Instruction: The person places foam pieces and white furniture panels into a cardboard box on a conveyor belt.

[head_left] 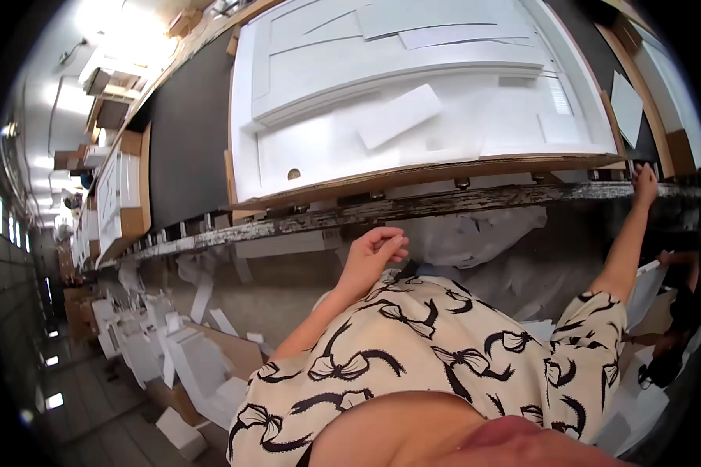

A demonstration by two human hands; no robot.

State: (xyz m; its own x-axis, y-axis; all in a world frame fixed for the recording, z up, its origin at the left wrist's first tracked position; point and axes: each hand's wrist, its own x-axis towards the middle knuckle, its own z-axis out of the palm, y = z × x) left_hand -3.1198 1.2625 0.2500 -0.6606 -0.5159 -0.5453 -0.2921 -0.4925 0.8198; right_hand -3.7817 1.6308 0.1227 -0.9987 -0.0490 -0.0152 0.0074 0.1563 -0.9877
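My left hand (375, 253) hovers in front of my body, just below the conveyor's edge rail (350, 204). Its fingers are curled in toward the thumb, and nothing shows in them. Out to the right, my right hand (644, 184) is closed at the rail, beside the right end of an open cardboard box (413, 167); what it grips, if anything, is too small to make out. White panels (319, 97) lie flat inside the box, with a loose white rectangular piece (401, 117) on top. A thin white board (626, 109) leans beyond my right hand.
Dark conveyor belt (187, 140) separates this box from another box of white panels (121, 191) at left. Another box (670, 101) stands at far right. White scraps (202, 366) and plastic wrap (475, 237) lie below the rail. Another person's arm (681, 261) shows at the right edge.
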